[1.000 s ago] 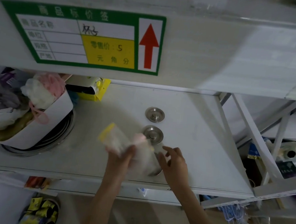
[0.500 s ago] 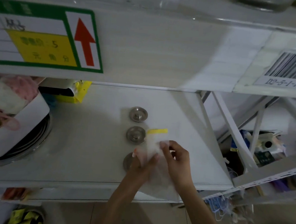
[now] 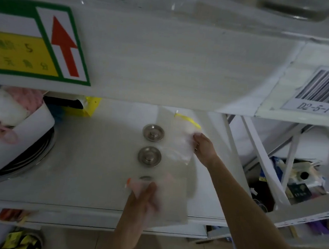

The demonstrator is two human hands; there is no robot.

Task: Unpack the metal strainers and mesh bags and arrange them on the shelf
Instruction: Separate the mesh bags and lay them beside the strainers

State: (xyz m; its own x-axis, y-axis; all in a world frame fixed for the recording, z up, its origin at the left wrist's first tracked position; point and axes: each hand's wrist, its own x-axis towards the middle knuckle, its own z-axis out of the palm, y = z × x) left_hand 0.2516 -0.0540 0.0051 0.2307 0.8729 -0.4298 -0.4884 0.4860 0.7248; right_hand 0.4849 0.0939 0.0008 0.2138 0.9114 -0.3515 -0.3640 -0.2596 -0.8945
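Two round metal strainers (image 3: 153,132) (image 3: 149,156) lie in a column on the white shelf (image 3: 92,158). A third strainer (image 3: 146,178) shows only its rim behind a mesh bag. My right hand (image 3: 203,149) holds a white mesh bag with a yellow trim (image 3: 182,139) over the shelf, just right of the strainers. My left hand (image 3: 145,200) grips a mesh bag with an orange trim (image 3: 136,186) near the shelf's front edge. A clear plastic wrapper (image 3: 174,202) hangs blurred between the hands.
A round metal basin with a white band (image 3: 30,135), holding pink and white mesh balls, stands at the shelf's left. A yellow package (image 3: 90,106) lies at the back. The upper shelf board (image 3: 173,57) carries a price label and barcode. Cluttered goods fill the right-hand rack (image 3: 300,180).
My hands have drawn apart. The right hand carried the yellow-trimmed bag up and back beside the strainers, while the left hand stayed low with the orange-trimmed bag. The camera moved closer.
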